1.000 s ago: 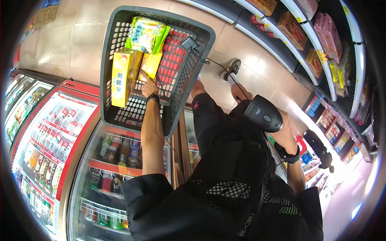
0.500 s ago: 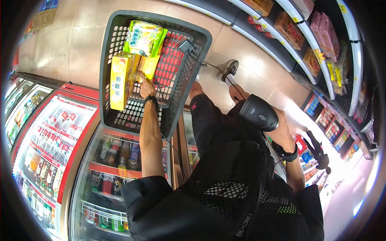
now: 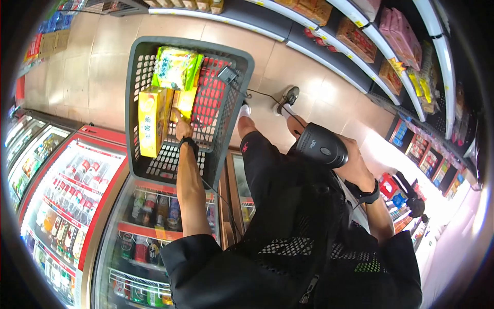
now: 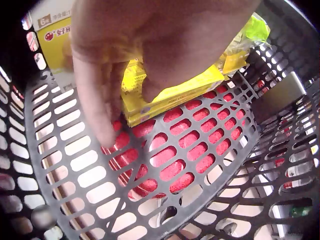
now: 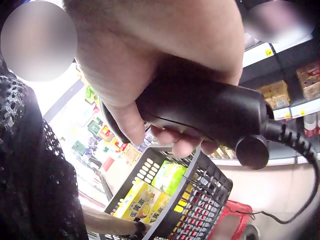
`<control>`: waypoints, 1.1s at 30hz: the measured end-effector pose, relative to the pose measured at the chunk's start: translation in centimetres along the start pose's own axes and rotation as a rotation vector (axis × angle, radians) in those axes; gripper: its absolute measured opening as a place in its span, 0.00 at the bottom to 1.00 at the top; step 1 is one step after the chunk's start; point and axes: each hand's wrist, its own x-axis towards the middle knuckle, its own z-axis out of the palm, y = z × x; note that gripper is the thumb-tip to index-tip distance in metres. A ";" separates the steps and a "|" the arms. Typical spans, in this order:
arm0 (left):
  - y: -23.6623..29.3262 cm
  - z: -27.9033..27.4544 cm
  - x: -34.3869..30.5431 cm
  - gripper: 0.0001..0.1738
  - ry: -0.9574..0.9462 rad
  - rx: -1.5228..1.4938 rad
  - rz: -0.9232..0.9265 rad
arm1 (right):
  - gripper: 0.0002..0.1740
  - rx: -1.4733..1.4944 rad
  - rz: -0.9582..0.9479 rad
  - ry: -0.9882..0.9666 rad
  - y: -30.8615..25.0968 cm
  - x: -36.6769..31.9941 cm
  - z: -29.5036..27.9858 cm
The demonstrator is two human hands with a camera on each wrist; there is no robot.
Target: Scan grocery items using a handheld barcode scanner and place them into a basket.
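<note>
Where the left hand [image 3: 183, 129] reaches into the grey basket [image 3: 195, 42], its fingers touch the near end of the small yellow box [image 3: 186, 103]. One finger is extended; whether the others pinch the box cannot be told, as the hand covers the contact. The box lies directly ahead of the left hand, with its long axis running away from the fingers and slightly to the right. The left hand is the nearer one; the right hand [image 3: 355, 165] is outside the basket, well to the right, with its fingers wrapped round a black handheld device [image 3: 321, 147] fitted with a cord [image 5: 295, 215].

Basket contents, relative to the left hand:
- Immediately left: the large yellow box [image 3: 149, 123], long axis running roughly fore and aft.
- Ahead, beyond the small box and against its far end: the green-and-yellow snack bag [image 3: 177, 67].
- Ahead and to the right, apart from the packages: a small dark rectangular gadget [image 3: 227, 75].

Left of the basket, a red-framed display cooler [image 3: 72, 190] contains bottles.
</note>
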 end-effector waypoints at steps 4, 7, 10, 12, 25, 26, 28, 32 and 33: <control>-1.6 0.7 1.0 0.47 0.018 0.047 0.065 | 0.26 0.038 0.063 -0.039 0.5 -0.6 -0.9; -1.5 -2.0 1.3 0.42 -0.106 0.111 0.022 | 0.24 0.169 -0.025 0.003 1.9 -0.9 -0.9; -2.1 -5.3 0.2 0.36 -0.027 0.195 0.371 | 0.36 0.216 -0.011 -0.023 2.4 -1.4 -2.4; 0.7 -8.4 -1.5 0.33 -0.101 0.200 0.268 | 0.30 0.194 -0.076 -0.011 4.7 -1.7 -2.9; 52.5 -31.6 -44.5 0.21 0.346 0.393 1.756 | 0.24 0.353 -0.246 0.316 11.3 -8.7 -12.6; 55.5 -32.2 -47.2 0.24 0.445 0.511 1.754 | 0.24 0.374 -0.264 0.371 12.2 -9.5 -12.9; 61.5 -31.7 -49.5 0.25 0.567 0.505 1.850 | 0.25 0.410 -0.298 0.446 14.0 -10.7 -13.5; 72.1 -31.5 -48.8 0.27 0.697 0.558 1.937 | 0.27 0.487 -0.325 0.611 17.0 -12.6 -14.2; 74.2 -31.8 -48.2 0.30 0.684 0.642 1.879 | 0.25 0.527 -0.365 0.658 17.9 -12.6 -14.2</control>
